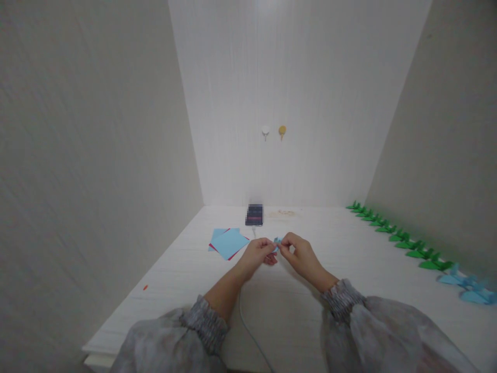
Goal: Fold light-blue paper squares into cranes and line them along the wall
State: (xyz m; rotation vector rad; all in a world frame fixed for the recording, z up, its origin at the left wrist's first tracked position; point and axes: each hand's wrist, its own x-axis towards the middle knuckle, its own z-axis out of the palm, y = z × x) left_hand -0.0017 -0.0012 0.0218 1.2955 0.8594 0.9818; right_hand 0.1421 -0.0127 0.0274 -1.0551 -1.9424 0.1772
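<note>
A small piece of folded blue paper [277, 241] is pinched between both hands above the middle of the white table. My left hand [261, 252] grips it from the left, thumb and fingers closed. From the right, my right hand [297, 251] pinches its other side with thumb and forefinger. The fingers cover most of the paper, so its exact shape cannot be made out. Left of my hands lies a stack of blue square sheets [229, 243], with red edges showing under the top one.
Behind my hands a phone [254, 215] lies with a cable [248, 329] running toward me. Along the right wall stands a row of green folded paper figures [402, 242], with light blue ones [477, 294] nearest. An orange scrap [145, 287] lies at left. Two hooks [282, 130] are on the back wall.
</note>
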